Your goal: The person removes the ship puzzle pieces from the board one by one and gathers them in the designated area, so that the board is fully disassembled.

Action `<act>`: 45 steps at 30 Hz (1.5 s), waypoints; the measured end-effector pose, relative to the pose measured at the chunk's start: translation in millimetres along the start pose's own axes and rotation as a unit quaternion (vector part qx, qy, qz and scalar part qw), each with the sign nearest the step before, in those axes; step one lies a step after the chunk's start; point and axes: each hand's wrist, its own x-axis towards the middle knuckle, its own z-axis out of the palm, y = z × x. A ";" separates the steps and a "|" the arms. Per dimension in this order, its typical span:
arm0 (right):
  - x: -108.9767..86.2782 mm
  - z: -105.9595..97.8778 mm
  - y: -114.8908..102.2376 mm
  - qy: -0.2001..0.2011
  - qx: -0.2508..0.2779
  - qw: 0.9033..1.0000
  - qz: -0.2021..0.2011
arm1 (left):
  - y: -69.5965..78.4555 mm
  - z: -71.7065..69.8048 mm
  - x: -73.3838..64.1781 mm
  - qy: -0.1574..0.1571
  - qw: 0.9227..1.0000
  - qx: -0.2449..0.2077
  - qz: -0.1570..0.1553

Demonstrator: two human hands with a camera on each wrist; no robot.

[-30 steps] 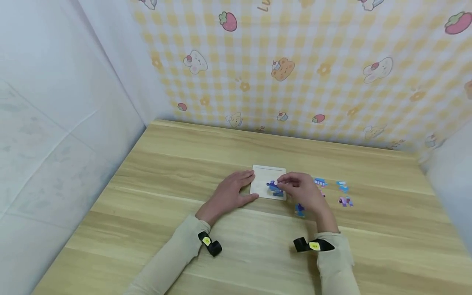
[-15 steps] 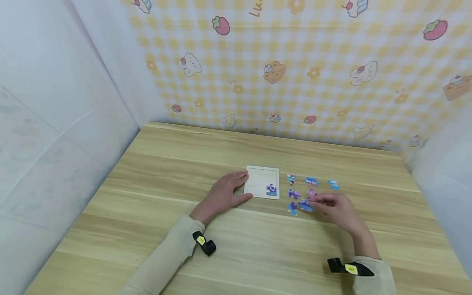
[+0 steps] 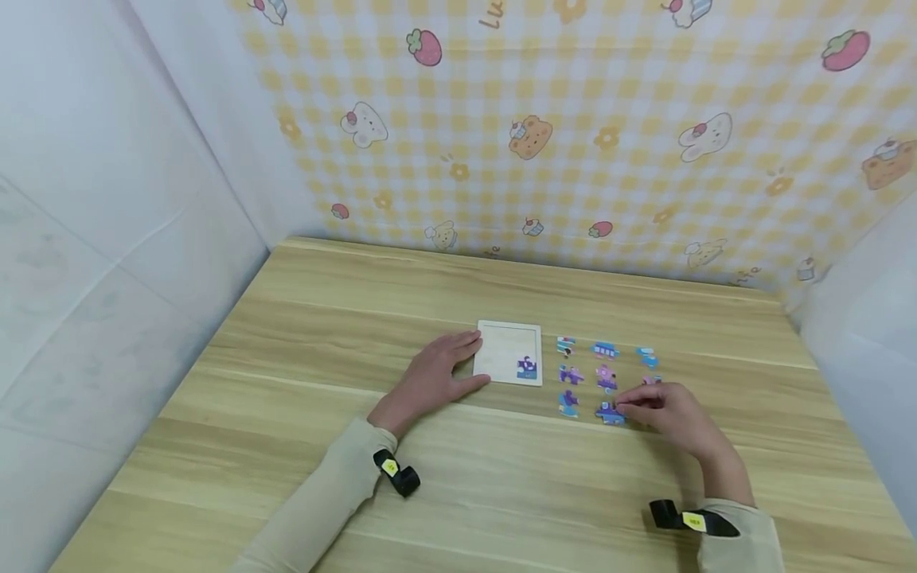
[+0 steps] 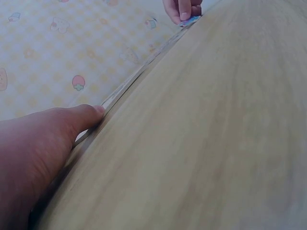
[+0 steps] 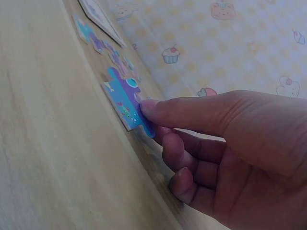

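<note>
In the head view, my left hand (image 3: 437, 370) rests at the left edge of a white square puzzle tray (image 3: 494, 350), thumb at its lower corner and fingertips at the upper one. One purple-and-blue puzzle piece (image 3: 527, 368) lies in the tray's lower right corner. My right hand (image 3: 666, 410) pinches another blue-and-purple jigsaw piece (image 5: 123, 103) between thumb and fingers, tilted up from the tabletop in the right wrist view. The left wrist view shows my left thumb (image 4: 88, 115) along the tray's edge.
Loose jigsaw pieces lie in rows right of the tray, among them a pink-purple one (image 3: 606, 376), a blue one (image 3: 605, 350) and a purple one (image 3: 569, 403). Another (image 3: 650, 380) is partly behind my right hand. A checked cloth (image 3: 458, 159) hangs behind the wooden table (image 3: 322, 318).
My right hand has left the tray, where a piece now lies in the corner. It has taken hold of another piece and shifted it rightward and nearer. My left hand stays at the tray.
</note>
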 end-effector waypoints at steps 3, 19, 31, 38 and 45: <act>1.9 1.8 0.5 0.003 -0.013 1.000 -0.001 | 0.4 -0.4 0.5 0.003 1.000 0.001 0.001; 3.3 5.8 1.4 0.007 -0.014 1.000 0.024 | -2.2 1.5 3.0 -0.005 1.000 0.012 -0.003; 5.0 6.6 4.1 0.005 -0.019 0.999 0.030 | -1.6 1.7 2.5 0.000 1.000 0.008 0.000; 6.0 5.7 7.2 0.007 -0.014 1.000 0.022 | 0.1 0.0 1.8 -0.005 1.000 0.001 -0.001; 4.9 3.3 8.7 0.006 -0.013 1.000 0.012 | -0.3 0.5 1.8 -0.003 1.000 -0.001 -0.002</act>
